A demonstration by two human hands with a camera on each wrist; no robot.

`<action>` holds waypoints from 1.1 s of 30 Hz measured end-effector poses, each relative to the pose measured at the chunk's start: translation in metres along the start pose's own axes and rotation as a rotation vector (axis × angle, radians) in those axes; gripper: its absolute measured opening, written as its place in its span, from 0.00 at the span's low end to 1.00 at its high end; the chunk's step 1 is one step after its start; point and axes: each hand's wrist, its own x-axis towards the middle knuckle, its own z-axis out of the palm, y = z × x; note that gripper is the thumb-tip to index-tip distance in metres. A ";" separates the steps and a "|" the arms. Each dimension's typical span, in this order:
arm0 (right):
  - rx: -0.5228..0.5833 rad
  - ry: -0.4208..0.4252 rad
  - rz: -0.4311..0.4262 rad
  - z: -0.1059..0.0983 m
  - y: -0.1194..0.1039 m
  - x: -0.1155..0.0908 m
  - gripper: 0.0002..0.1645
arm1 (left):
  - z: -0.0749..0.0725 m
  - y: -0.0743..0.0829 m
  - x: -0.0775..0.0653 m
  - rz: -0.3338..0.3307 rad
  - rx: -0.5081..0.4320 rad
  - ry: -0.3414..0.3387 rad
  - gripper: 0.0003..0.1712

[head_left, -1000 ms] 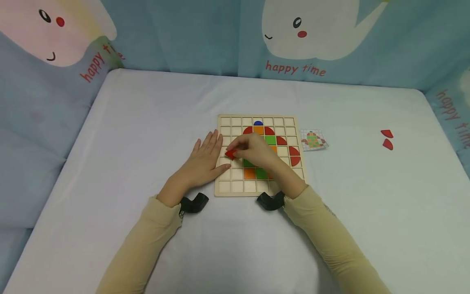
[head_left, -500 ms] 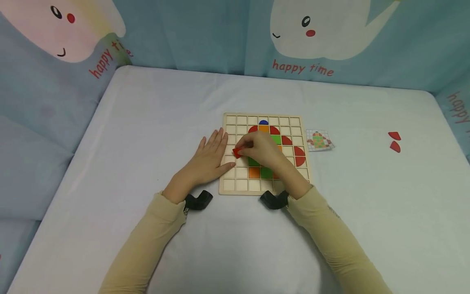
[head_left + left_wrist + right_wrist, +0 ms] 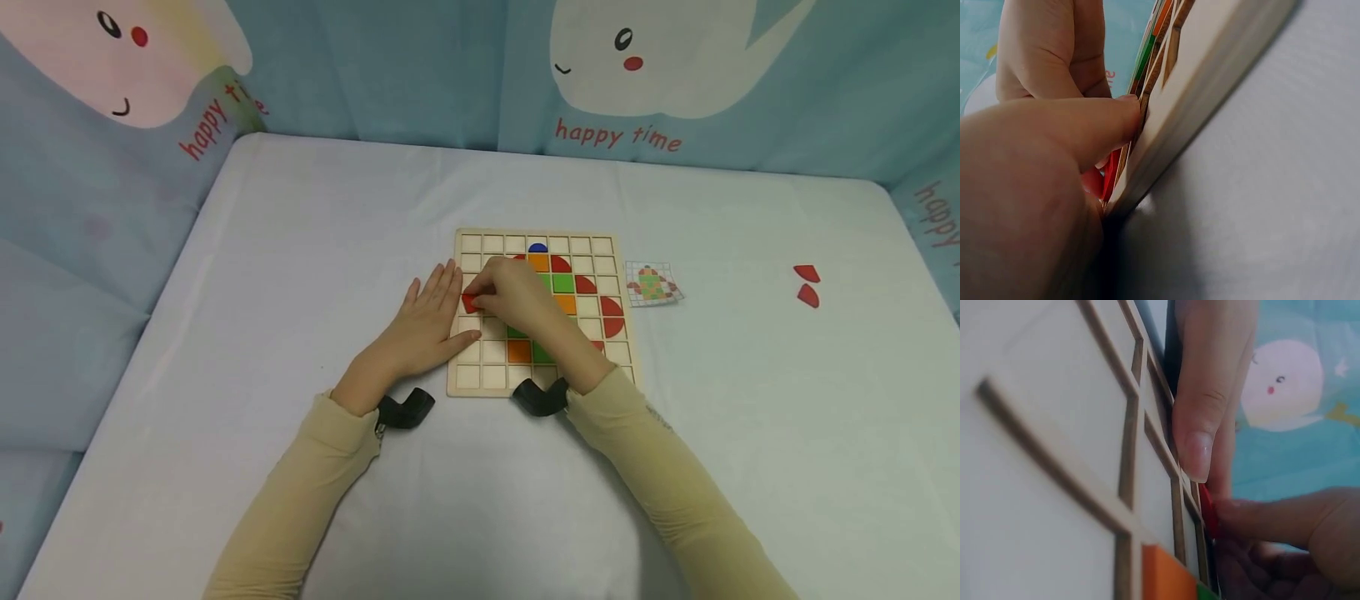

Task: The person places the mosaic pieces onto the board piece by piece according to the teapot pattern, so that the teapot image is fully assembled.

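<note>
My right hand (image 3: 517,296) reaches across the wooden grid board (image 3: 470,377) and pinches a red quarter-circle piece (image 3: 470,304) between thumb and fingers. That piece is over a cell in the leftmost column, angled a little to the grid. In the right wrist view the thumb and a finger are at the red piece (image 3: 1208,509). Flat beside the board's left edge, my left hand (image 3: 416,329) has its fingers straight and its thumb lying over the rim. Orange, green, red and blue pieces fill cells in the board's middle, partly hidden under my right hand and wrist.
A small pattern card (image 3: 652,283) with a coloured grid figure lies against the board's right side. Farther right on the white cloth (image 3: 712,433) are two loose red pieces (image 3: 807,273). A blue printed curtain (image 3: 420,75) hangs behind the table.
My right hand has moved left with the red piece, from near the second column to the leftmost one. The left hand has kept its place beside the board.
</note>
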 end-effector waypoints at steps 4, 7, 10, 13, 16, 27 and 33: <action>0.017 -0.021 -0.020 0.000 0.001 0.000 0.11 | 0.000 0.000 0.000 0.000 -0.005 0.002 0.48; 0.015 -0.017 -0.015 0.001 0.001 0.001 0.09 | 0.000 0.000 0.000 -0.002 -0.008 0.001 0.48; 0.007 -0.003 0.004 0.002 0.000 0.002 0.07 | 0.001 0.000 0.000 -0.007 -0.002 0.001 0.48; -0.007 0.003 0.025 0.003 -0.001 0.002 0.06 | 0.002 -0.001 0.000 -0.011 0.003 0.003 0.47; -0.013 -0.004 0.040 0.003 -0.002 0.001 0.06 | 0.002 -0.002 0.000 -0.010 0.005 0.007 0.47; 0.088 -0.004 0.038 -0.008 0.004 -0.006 0.06 | 0.002 0.000 0.003 -0.005 -0.002 0.008 0.48; 0.171 0.061 0.054 -0.022 0.014 -0.017 0.06 | 0.002 -0.001 0.002 -0.014 0.008 0.002 0.48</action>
